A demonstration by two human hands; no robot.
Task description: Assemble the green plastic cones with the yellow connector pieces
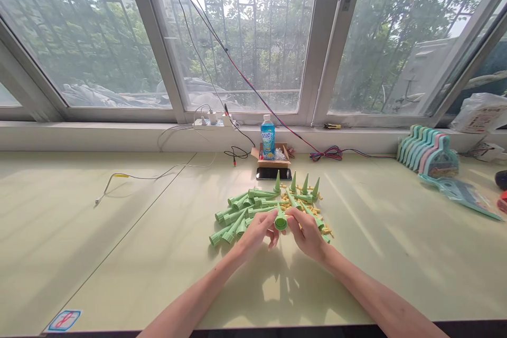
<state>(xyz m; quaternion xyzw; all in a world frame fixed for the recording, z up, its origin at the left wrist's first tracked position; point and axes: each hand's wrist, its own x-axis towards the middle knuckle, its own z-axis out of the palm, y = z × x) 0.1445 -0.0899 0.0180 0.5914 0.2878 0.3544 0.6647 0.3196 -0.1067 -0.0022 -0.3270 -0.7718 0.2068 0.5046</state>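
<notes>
A green plastic watering spike (pixel 281 222) is held in front of me, its round open end towards me and its point away. My left hand (pixel 259 227) pinches it from the left. From the right, the closed fingertips of my right hand (pixel 304 229) press against its edge. A bit of yellow shows at those fingertips; I cannot tell whether it is held or lies behind. Several more green spikes (pixel 232 217) lie in a pile beyond and left of my hands. A few stand point up (pixel 304 185) at the back, among small yellow plastic pieces (pixel 317 210).
Behind the pile lie a black phone (pixel 273 174) and an open cardboard box (pixel 273 163) by a blue-labelled bottle (pixel 268 137). Cables (pixel 327 154) run along the window side. A rack of pastel plastic pieces (pixel 428 150) and a light-blue packaged tool (pixel 459 195) sit far right.
</notes>
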